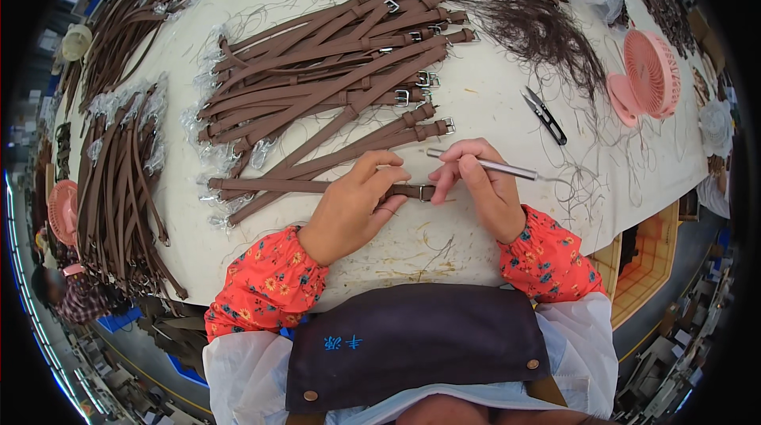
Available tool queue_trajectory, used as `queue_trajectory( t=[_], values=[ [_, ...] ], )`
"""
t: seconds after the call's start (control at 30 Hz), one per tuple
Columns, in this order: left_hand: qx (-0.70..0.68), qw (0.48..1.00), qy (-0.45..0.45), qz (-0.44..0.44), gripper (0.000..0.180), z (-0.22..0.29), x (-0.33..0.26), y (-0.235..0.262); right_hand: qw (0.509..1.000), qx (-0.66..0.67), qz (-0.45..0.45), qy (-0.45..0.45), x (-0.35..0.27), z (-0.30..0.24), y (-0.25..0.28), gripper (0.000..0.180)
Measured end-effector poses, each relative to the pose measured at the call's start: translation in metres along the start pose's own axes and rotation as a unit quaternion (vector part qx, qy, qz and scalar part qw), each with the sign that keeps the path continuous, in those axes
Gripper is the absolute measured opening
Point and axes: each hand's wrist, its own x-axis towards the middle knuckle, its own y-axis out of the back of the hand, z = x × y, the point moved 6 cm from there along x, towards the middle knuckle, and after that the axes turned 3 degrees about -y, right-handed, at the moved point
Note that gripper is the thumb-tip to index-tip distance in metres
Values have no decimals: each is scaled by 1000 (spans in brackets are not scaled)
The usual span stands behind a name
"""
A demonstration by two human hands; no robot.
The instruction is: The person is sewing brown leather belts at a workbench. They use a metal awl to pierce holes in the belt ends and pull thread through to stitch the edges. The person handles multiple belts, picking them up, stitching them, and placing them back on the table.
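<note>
Between my left thumb and fingers lies the buckle end of a brown belt [273, 185]. My left hand [349, 207] is closed on it, and the strap runs off to the left. Its small silver buckle [422, 193] shows between my two hands. My right hand [491, 199] grips a slim silver pen-shaped metal tool [507, 168], tilted with one end toward the upper left. Fingertips of that hand also touch the belt's end beside the buckle. Just beyond my hands, a heap of similar brown belts [317, 80] has buckles toward the right.
Black-handled thread snips [545, 116] lie right of the heap, with loose dark threads [539, 32] beyond. A pink fan [646, 76] stands at the right. More belts [119, 179] hang over the left edge of the white table [396, 262]. An orange-lined crate [646, 266] is below right.
</note>
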Motion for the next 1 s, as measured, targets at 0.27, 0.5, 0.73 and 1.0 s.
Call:
queue_trajectory(
  t=[0.27,0.5,0.73,1.0],
  values=[
    [83,986,-137,55,15,2,-4,-8,997,-78,-16,9,-1,-6,-11,31],
    [-2,997,-63,35,11,-2,4,-2,998,20,-2,-65,0,4,8,40],
    [15,996,-73,40,12,-2,4,-4,992,-56,-15,-116,-1,0,1,49],
    [21,997,-69,37,13,-2,4,-5,988,-51,-29,-140,-1,4,-1,47]
  ],
)
